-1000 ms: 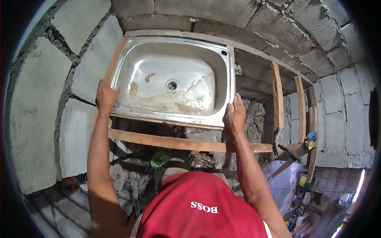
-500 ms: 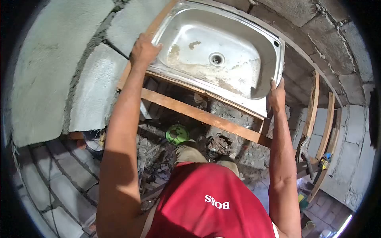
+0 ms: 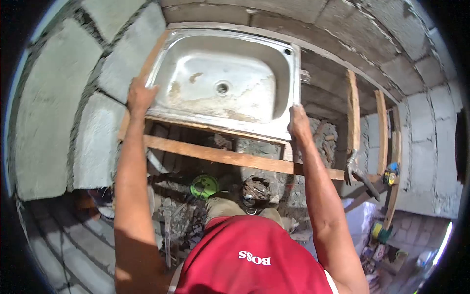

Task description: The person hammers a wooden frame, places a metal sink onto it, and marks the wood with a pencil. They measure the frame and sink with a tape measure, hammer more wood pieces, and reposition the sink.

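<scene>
A stained stainless steel sink (image 3: 230, 105) rests on a wooden frame (image 3: 220, 154), its drain hole open in the basin floor. At its left edge, my left hand (image 3: 141, 97) grips the rim, the thumb lying over the top. My right hand (image 3: 299, 122) is closed around the opposite rim near the front right corner. The fingers under both edges are mostly hidden. A small round hole shows in the sink's back right corner.
A claw hammer (image 3: 360, 175) hangs on the frame at right, near a tape measure (image 3: 390, 174). Wooden crosspieces (image 3: 353, 112) span the right side. Block walls (image 3: 132, 61) stand left and behind. Below are a green round object (image 3: 203, 186), a dark bucket-like container (image 3: 256, 190) and rubble.
The view has shifted, so the sink and both hands appear farther left, with more of the right side showing. Both hands keep their hold on the rim.
</scene>
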Demonstrator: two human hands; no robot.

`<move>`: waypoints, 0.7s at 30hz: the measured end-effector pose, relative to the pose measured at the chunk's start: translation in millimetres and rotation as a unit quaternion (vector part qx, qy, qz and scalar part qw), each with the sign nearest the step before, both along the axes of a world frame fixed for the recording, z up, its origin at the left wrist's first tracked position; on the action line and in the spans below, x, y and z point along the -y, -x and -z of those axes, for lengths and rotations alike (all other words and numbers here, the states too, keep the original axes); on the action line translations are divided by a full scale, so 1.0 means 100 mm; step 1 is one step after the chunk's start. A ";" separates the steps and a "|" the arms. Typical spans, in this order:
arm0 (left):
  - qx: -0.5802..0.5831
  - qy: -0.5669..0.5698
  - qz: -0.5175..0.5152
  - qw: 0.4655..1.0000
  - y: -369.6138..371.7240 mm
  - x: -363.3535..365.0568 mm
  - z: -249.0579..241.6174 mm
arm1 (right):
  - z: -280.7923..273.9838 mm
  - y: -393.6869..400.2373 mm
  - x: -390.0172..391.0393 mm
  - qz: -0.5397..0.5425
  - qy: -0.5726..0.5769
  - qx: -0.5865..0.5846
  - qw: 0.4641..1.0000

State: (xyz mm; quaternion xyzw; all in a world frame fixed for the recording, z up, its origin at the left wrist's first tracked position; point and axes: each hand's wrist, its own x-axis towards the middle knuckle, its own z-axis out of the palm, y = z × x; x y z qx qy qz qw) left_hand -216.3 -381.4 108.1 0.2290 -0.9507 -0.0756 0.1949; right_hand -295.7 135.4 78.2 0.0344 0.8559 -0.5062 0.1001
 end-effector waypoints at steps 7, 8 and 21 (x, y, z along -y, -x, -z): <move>-0.014 -0.019 0.003 1.000 0.07 0.16 0.11 | -0.16 -0.03 0.22 0.013 -0.120 -0.049 0.991; -0.014 -0.025 0.024 0.999 0.03 0.16 0.11 | -0.13 -0.07 0.21 -0.015 -0.183 -0.137 0.973; -0.007 -0.042 -0.006 0.999 0.04 0.01 -0.01 | -0.28 -0.30 0.38 0.024 -0.234 -0.076 0.969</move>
